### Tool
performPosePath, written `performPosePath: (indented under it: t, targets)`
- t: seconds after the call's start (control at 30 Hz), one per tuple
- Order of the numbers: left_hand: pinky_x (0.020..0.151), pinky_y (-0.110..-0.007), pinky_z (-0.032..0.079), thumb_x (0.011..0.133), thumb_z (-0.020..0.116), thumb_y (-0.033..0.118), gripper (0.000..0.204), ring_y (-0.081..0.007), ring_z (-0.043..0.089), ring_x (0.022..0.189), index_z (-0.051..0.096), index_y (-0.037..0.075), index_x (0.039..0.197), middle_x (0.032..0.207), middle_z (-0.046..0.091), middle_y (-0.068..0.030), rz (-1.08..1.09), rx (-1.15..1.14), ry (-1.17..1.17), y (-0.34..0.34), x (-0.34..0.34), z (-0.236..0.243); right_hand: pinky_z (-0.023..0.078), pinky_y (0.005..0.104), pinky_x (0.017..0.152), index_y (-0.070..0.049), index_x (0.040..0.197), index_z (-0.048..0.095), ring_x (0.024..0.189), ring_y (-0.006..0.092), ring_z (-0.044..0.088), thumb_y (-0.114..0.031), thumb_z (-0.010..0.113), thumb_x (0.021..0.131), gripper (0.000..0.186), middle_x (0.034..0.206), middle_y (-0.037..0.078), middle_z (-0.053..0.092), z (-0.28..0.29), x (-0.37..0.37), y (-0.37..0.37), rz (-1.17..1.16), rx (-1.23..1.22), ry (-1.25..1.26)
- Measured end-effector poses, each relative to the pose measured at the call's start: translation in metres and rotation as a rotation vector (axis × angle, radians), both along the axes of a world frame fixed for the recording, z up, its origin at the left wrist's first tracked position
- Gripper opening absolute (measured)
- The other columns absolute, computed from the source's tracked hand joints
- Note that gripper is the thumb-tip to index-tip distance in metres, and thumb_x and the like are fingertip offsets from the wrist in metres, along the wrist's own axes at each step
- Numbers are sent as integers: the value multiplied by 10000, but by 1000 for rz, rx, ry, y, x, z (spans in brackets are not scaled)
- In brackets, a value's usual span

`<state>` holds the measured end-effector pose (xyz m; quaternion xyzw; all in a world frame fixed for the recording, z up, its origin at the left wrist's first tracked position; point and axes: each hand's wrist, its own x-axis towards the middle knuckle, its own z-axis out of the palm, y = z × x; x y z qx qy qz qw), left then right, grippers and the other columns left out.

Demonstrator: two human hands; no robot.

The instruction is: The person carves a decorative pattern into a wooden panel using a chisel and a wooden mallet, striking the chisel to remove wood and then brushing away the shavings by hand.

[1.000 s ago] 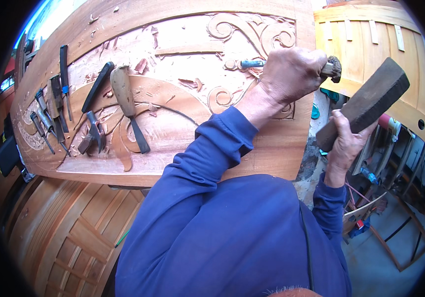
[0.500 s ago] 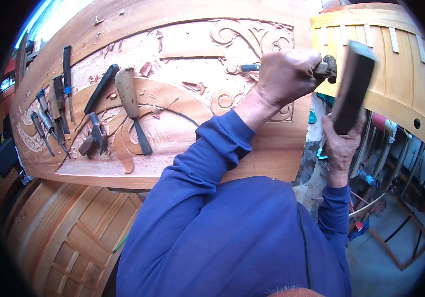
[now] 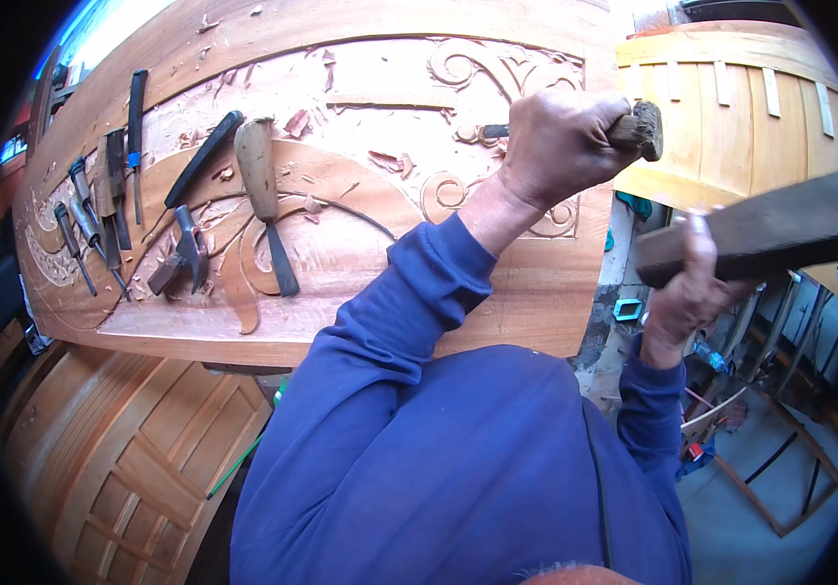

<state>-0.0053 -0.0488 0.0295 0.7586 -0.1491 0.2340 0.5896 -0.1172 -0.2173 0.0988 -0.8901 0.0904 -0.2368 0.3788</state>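
Observation:
My left hand (image 3: 567, 148) is closed round the wooden handle of a chisel (image 3: 645, 131). Its worn butt end sticks out to the right of my fist, and its dark shank points left over a carved wooden panel (image 3: 526, 292). My right hand (image 3: 687, 297) grips a dark, rectangular wooden block mallet (image 3: 770, 232), raised to the right of the chisel's butt and apart from it. Scrolls and curved leaf shapes are cut into the panel. A short raised strip (image 3: 392, 99) lies left of the chisel's tip, among reddish shavings (image 3: 392, 162).
Several chisels, including one with a pale wooden handle (image 3: 255, 171), and a small hammer (image 3: 183, 258) lie on the panel's left part. A pale slatted wooden panel (image 3: 731, 127) stands at the right. Panelled doors (image 3: 146, 468) lie lower left; a frame (image 3: 780, 487) rests on the floor lower right.
The mallet has swung from nearly upright to a flatter tilt, farther right of the chisel's butt. My left hand keeps its hold with little movement; the whole view has shifted slightly.

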Motion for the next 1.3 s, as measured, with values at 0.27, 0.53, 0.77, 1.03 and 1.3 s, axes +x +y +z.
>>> performPosePath:
  t: [0.27, 0.53, 0.77, 1.03, 1.3]
  targets:
    - [526, -369, 529, 755, 881, 412, 305, -256, 691, 597, 738, 146, 802, 668, 674, -99, -29, -54, 47, 6, -2, 4, 534, 367, 991, -51, 1550, 393, 1110, 228, 672, 109, 707, 857, 778, 1317, 115, 638, 4, 6, 8, 66, 223, 26]
    - [517, -335, 523, 744, 914, 252, 302, -240, 654, 563, 749, 64, 914, 676, 658, -89, -80, -159, -47, 32, -12, 0, 564, 418, 919, -114, 1533, 473, 1092, 352, 675, 75, 757, 710, 891, 1249, 181, 657, 9, 18, 11, 423, -470, -86]
    - [417, -322, 405, 796, 891, 210, 296, -174, 525, 464, 665, 76, 934, 605, 532, -14, 370, 347, -310, 103, -94, 20, 526, 274, 930, -95, 1612, 309, 1136, 148, 631, 81, 757, 844, 907, 1362, 79, 610, -27, -36, -26, 40, 178, 150]
    - [815, -347, 589, 1083, 491, 231, 413, -252, 681, 1004, 386, 7, 1414, 1225, 589, -187, 189, -646, 91, 111, -73, 1, 539, 259, 901, -104, 1589, 348, 1042, 112, 631, 64, 773, 855, 865, 1300, 47, 620, -30, -63, -11, 19, 448, 241]
    - [765, -375, 655, 1023, 652, 148, 432, -289, 735, 947, 437, 60, 1387, 1161, 640, -155, 287, -958, 451, 123, -73, 16, 538, 258, 909, -102, 1579, 360, 1029, 109, 641, 61, 775, 856, 849, 1284, 49, 625, -17, -69, -10, 0, 432, 258]
